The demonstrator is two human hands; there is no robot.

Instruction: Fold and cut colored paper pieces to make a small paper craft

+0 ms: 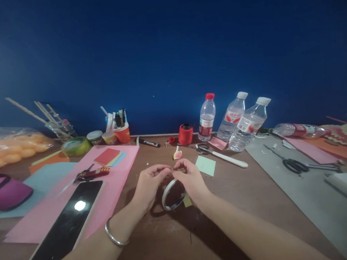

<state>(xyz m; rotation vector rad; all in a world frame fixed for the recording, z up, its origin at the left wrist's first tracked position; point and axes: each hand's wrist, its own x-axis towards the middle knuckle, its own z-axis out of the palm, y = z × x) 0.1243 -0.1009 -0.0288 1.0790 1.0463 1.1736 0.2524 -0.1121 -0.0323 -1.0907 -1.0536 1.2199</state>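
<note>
Over the middle of the brown table, my left hand [149, 185] and my right hand [191, 180] meet with thumbs and fingertips pinched together. A thin white ring [164, 198], with a shiny lower rim, sits upright between my hands. Its upper right part passes behind the fingers of my right hand, which seem to grip it. What my left fingertips pinch is too small to make out. Just beyond my fingers lies a small yellow and pink paper piece [177, 155]. Partly hidden behind the ring is a yellow paper scrap [187, 200].
Left: a phone [65, 224] and keys [90, 173] on pink paper [117, 177]. Behind: a red cup [122, 133] of pens, a red spool [185, 134] and several bottles [206, 117]. Right: a white-handled knife [229, 159], scissors [296, 165] and a grey sheet [285, 193].
</note>
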